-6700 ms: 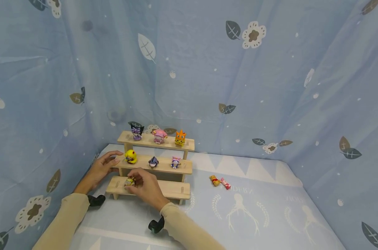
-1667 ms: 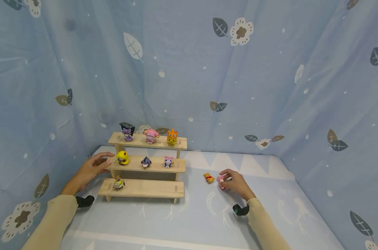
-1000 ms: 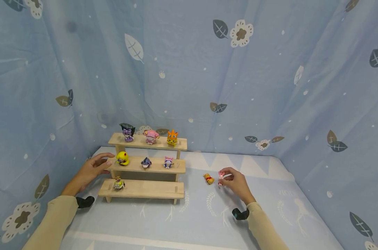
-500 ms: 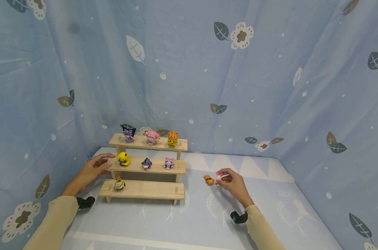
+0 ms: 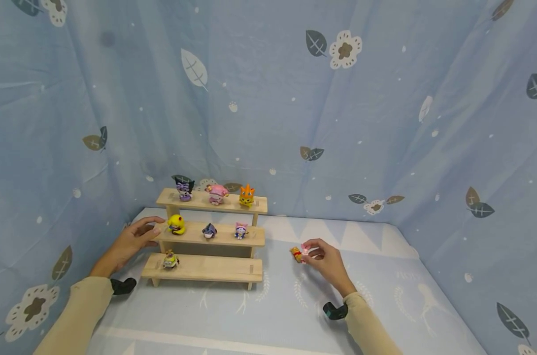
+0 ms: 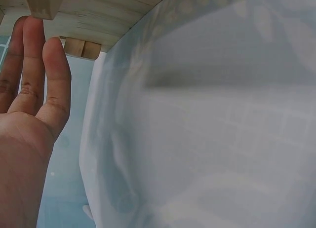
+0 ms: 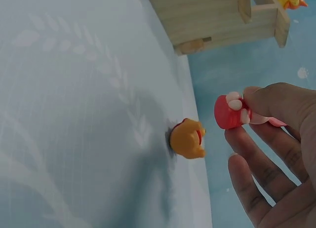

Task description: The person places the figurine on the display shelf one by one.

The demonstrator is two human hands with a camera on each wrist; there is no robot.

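My right hand (image 5: pixel 328 262) pinches a small pink figurine (image 5: pixel 304 252) between thumb and fingers, above the mat. In the right wrist view, the same pink figurine (image 7: pixel 232 111) shows its red base turned outward. Close behind it is a yellow bear figurine (image 5: pixel 296 254) with red on it, lying on the mat. My left hand (image 5: pixel 128 244) is at the left end of the middle tier of a wooden three-tier display stand (image 5: pixel 202 268). In the left wrist view, the fingers (image 6: pixel 58 65) of that hand are extended up against the wood.
The top tier bears a black-and-purple figurine (image 5: pixel 184 189), a pink one (image 5: pixel 217 194) and an orange-yellow one (image 5: pixel 247 196). Yellow (image 5: pixel 177 224), dark blue (image 5: pixel 209 231) and pink-and-purple (image 5: pixel 241 230) figurines stand on the middle tier. A yellow-green figurine (image 5: pixel 170 260) occupies the bottom tier's left end.
Earlier my right hand was at the yellow-green figurine on the bottom tier, then moved to the pink figurine. It has lifted that upright and shifted left beside the bear. The left hand stays put.
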